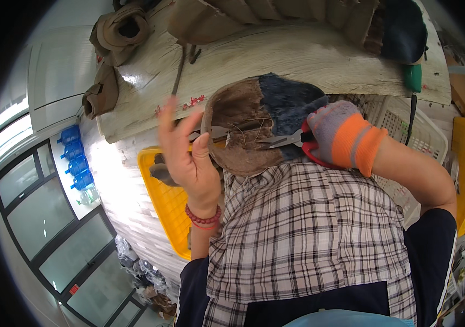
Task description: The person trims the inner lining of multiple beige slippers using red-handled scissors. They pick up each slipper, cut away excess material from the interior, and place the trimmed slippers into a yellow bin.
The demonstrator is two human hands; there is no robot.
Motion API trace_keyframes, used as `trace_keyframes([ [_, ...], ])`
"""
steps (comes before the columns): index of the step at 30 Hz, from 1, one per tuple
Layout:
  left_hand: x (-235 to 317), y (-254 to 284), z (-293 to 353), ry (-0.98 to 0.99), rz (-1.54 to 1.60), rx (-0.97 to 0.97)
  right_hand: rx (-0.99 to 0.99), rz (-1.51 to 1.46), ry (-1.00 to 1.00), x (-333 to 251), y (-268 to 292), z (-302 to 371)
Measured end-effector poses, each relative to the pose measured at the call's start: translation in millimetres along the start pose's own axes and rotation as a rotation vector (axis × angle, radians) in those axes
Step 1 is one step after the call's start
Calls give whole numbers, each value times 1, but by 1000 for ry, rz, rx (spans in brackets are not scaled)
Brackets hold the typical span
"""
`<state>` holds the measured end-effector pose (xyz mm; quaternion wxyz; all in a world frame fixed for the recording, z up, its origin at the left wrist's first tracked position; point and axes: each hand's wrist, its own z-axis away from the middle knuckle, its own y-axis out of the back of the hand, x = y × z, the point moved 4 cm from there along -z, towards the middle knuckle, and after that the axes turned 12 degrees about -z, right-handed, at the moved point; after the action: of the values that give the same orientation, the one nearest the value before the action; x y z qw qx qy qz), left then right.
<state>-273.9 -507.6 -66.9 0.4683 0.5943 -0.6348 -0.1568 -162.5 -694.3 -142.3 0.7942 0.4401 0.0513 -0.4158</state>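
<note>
On my lap by the table edge lies a rounded, hollow piece of fuzzy material (238,155), brown on one side and dark blue on the other. Loose threads (251,131) stick up inside it. My right hand (331,133), in a grey and orange glove, grips red-handled scissors (293,138) whose blades reach into the hollow. Bare and blurred at the fingertips, my left hand (191,163) is open with its fingers spread, beside the piece's brown edge. Whether it touches that edge I cannot tell.
Ahead is a wooden table (319,68) bearing a row of nested brown pieces (276,13) and a rolled brown piece (123,30). A yellow crate (161,210) stands at left below, a white basket (429,133) at right. Blue water bottles (77,155) line the far left.
</note>
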Motion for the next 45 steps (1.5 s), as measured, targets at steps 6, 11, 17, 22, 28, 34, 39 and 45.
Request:
trace_keyframes([
  [6,-88,9,51,739,350,256,-82,16,-28,-8,0,-6],
  [11,-140,-38,144,1542,1018,-319,-65,3,45,-13,-6,-13],
  [17,-144,-60,159,1485,1286,-558,54,-79,-42,-8,6,-4],
  [22,-157,-72,160,1492,1353,-617,166,-69,3,-18,9,-9],
  [28,-151,-82,144,1417,1396,-645,-42,-126,-121,-31,4,-19],
  [34,-150,-92,137,1407,1433,-691,18,-382,-191,-14,-4,3],
  [39,-150,-102,125,1238,1279,-693,-87,-264,-148,-14,-19,-20],
  [45,-143,-102,128,1237,1272,-899,455,-1215,-241,58,-71,8],
])
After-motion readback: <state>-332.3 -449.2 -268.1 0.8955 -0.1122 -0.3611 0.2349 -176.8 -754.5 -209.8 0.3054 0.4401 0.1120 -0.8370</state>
